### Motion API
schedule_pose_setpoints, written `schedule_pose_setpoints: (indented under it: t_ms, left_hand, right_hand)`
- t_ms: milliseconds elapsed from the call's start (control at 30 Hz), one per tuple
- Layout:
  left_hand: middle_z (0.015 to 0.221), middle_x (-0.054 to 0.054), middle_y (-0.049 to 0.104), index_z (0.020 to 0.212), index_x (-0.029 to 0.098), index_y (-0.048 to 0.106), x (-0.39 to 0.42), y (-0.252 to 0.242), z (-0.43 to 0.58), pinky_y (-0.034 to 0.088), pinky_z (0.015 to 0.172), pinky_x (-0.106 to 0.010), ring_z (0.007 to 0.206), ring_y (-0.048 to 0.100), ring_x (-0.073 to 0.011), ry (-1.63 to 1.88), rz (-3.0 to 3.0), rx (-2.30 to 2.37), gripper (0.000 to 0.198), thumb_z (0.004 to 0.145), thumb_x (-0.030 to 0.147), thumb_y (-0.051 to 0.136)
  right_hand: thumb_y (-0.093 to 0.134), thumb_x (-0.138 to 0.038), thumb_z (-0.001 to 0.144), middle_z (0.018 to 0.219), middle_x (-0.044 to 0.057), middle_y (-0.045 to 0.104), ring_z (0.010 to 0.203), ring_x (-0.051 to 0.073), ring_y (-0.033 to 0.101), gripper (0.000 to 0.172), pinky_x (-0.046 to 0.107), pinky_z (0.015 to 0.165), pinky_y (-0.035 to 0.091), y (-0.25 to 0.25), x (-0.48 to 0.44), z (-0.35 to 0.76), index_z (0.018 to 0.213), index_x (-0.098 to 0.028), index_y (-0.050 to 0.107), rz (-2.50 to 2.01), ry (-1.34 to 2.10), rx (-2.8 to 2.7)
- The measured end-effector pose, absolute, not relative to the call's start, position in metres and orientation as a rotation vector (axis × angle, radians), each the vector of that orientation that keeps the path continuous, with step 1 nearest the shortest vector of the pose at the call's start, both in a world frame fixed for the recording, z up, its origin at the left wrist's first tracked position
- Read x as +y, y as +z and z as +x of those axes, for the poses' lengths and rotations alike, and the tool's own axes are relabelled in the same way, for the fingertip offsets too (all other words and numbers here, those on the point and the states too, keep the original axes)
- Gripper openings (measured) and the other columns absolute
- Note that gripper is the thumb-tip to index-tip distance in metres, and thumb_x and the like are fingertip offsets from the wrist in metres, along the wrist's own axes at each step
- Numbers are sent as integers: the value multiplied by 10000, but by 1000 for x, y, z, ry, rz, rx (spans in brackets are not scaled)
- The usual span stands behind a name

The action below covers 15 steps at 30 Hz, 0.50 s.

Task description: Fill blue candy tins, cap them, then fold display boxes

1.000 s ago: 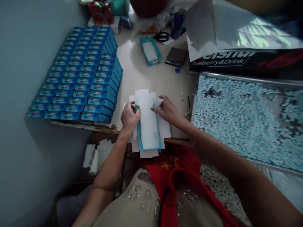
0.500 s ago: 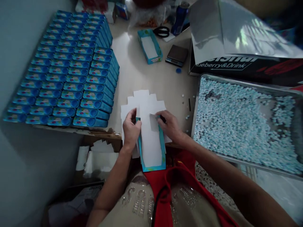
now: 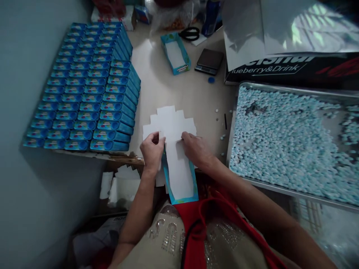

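Observation:
A partly folded cardboard box (image 3: pixel 181 175), white inside with blue-green rims, lies at the table's front edge, its near end overhanging. My left hand (image 3: pixel 153 151) pinches the far end of its left wall between thumb and fingers. On the other side, my right hand (image 3: pixel 196 149) has its fingers closed on a white flap at the right wall's far end, bent inward across the box. Under the box's far part, flat white cardboard blanks (image 3: pixel 168 118) with stepped edges stick out. The fingertips of my right hand are partly hidden from view.
Rows of small blue packs (image 3: pixel 84 97) stand at left. Farther back are a folded blue box (image 3: pixel 181 69), black-handled scissors (image 3: pixel 190 34) and a small scale (image 3: pixel 209 61). On the right, a metal tray (image 3: pixel 235 127) holds pale blue candies beside a black carton (image 3: pixel 269 69).
My right hand has moved inward to the left, and the flap it holds is bent further across the box. My left hand still pinches the left wall. The camera view has shifted slightly.

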<state>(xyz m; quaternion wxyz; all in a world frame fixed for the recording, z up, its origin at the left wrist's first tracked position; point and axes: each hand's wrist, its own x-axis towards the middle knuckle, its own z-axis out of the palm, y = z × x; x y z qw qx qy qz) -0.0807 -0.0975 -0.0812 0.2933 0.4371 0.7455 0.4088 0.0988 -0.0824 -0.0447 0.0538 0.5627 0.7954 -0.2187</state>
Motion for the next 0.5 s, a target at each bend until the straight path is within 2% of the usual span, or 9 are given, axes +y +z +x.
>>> schedule_pose_setpoints:
  t_ms: [133, 233, 300, 400, 500]
  left_hand:
    - [814, -22, 785, 873, 167, 812, -106, -78, -72, 560, 729, -282, 748, 693, -184, 1291, 893, 1944, 192, 788, 339, 823]
    - [825, -14, 774, 856, 193, 810, -111, -77, -66, 569, 790, -298, 787, 695, -184, 1414, 1050, 1950, 154, 826, 344, 806]
    - [851, -23, 791, 820, 220, 815, -109, -75, -70, 584, 866, -335, 847, 722, -208, 1285, 1341, 1898, 90, 842, 306, 800]
    - [906, -43, 828, 818, 254, 838, -104, -68, -82, 588, 970, -405, 949, 756, -260, 914, 1649, 1763, 31, 835, 262, 813]
    - [1047, -71, 843, 1028, 255, 866, -104, -63, -91, 571, 1033, -424, 1055, 762, -278, 846, 1608, 1742, 173, 914, 354, 781]
  right_hand:
    - [369, -201, 1120, 1174, 164, 784, 975, 297, 748, 301, 354, 720, 462, -46, -84, 109, 1223, -193, 652, 1726, -712, 2426]
    - [385, -185, 1113, 1151, 177, 772, 1019, 303, 748, 307, 356, 725, 470, -42, -78, 106, 1193, -192, 682, 1736, -690, 2458]
    - [406, -149, 1093, 1137, 188, 764, 1028, 300, 743, 307, 355, 741, 482, -39, -72, 99, 1175, -188, 699, 1706, -696, 2485]
    - [404, -85, 1065, 1138, 193, 750, 1039, 296, 730, 337, 359, 772, 501, -37, -69, 92, 1180, -170, 709, 1640, -719, 2505]
    - [390, -74, 1070, 1190, 188, 714, 1104, 299, 693, 353, 359, 812, 511, -38, -77, 94, 1203, -163, 704, 1621, -707, 2574]
